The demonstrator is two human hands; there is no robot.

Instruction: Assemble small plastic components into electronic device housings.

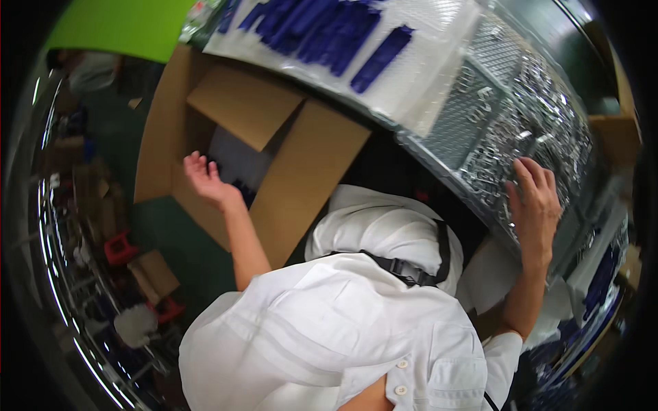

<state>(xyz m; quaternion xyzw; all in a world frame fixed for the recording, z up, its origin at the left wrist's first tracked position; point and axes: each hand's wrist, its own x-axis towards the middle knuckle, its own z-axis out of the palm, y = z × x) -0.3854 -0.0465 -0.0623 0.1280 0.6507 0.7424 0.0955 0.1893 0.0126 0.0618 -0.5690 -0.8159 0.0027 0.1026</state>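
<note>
My left hand [208, 181] is held over the open cardboard box [301, 185], palm turned up, fingers apart, with nothing in it. Inside the box lies a pale sheet or bag [236, 159], with some dark blue pieces partly hidden by my hand. On the right, my right hand [536, 202] reaches to a heap of small shiny metal parts [548, 116], its fingers spread and slightly curved at the heap's near edge. Whether a fingertip touches a part cannot be made out. Several dark blue strips [315, 31] lie on a clear plastic sheet [432, 75] at the far side.
The grey textured tray [449, 140] carries the metal parts, a few lying apart from the heap. A bright green surface [116, 27] is at the far left. Red stools [120, 248] and a small carton [154, 274] stand on the left floor. More blue items [603, 281] lie far right.
</note>
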